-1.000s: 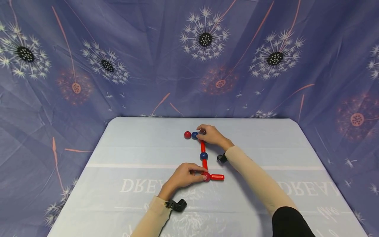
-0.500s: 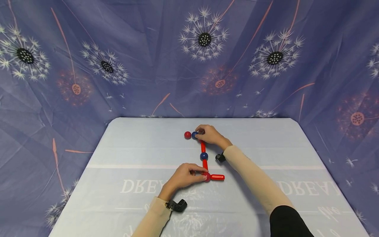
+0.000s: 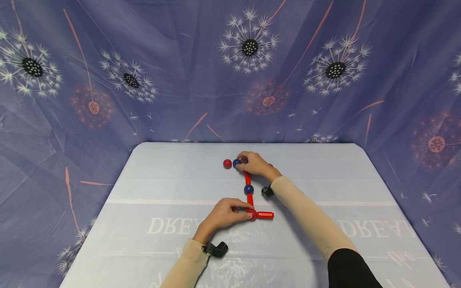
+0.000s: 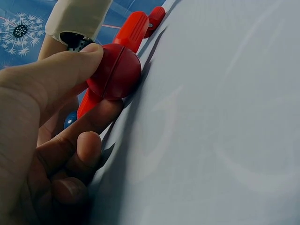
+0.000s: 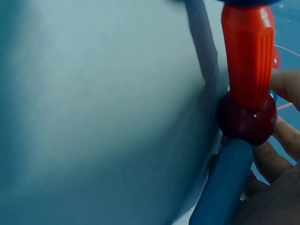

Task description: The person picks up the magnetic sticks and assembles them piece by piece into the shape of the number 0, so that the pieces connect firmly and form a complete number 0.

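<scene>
My left hand [image 3: 225, 212] pinches a red ball [image 4: 117, 72] between thumb and finger, close to the tabletop. A red rod [image 3: 265, 215] sticks out to the right of that ball. Another red rod [image 3: 250, 200] runs away from it to a blue ball [image 3: 248, 189], and a further red rod [image 5: 248, 54] continues to a dark red ball [image 5: 248, 117] beneath my right hand [image 3: 253, 163]. A blue rod [image 5: 222, 183] leaves that dark red ball under the palm. At the far end, my right thumb and fingers grip a second blue ball [image 3: 236, 163], partly hidden.
A loose-looking red ball [image 3: 227, 164] lies just left of the far blue ball. The white-covered tabletop [image 3: 162, 180] ends at a purple dandelion-print cloth [image 3: 180, 80]. Black wrist cameras [image 3: 216, 249] sit on both wrists.
My right hand has shifted slightly left, its fingertips now farther round the far blue ball. The left hand keeps its hold on the red ball without visible movement.
</scene>
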Available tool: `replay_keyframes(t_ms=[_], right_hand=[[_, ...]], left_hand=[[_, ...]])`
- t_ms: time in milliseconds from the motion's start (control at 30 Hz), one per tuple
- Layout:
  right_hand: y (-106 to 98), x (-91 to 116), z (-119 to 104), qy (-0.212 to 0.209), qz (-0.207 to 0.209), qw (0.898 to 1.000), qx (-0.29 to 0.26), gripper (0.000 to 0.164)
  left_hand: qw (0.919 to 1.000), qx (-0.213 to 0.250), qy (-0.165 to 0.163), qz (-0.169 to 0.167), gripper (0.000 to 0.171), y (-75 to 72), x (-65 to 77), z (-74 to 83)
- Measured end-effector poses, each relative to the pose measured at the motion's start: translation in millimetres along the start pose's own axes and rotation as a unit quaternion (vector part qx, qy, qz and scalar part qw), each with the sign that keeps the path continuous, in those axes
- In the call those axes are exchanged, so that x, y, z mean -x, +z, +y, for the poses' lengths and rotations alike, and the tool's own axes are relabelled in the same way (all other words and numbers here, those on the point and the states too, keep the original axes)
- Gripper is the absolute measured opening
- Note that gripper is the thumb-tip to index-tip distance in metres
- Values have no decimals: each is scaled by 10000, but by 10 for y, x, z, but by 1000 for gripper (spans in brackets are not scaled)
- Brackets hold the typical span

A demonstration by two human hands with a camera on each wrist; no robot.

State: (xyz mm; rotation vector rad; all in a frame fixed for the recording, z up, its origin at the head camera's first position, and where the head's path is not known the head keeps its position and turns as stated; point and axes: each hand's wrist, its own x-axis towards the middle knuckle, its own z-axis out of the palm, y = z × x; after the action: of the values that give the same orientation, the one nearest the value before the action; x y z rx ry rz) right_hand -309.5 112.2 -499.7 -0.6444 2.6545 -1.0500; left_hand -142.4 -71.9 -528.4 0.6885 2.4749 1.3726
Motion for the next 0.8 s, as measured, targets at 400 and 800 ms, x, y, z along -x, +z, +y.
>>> replay_keyframes(t_ms=[400,800], right_hand=[[-75,45,-9,7,287,9995,-90,36],[-401,350,79,110,749,9968,-259,38]], left_hand=[[9998,-171,102,-31,20,-15,2,26],[9996,-193,203,-98,19,-60,4,30]])
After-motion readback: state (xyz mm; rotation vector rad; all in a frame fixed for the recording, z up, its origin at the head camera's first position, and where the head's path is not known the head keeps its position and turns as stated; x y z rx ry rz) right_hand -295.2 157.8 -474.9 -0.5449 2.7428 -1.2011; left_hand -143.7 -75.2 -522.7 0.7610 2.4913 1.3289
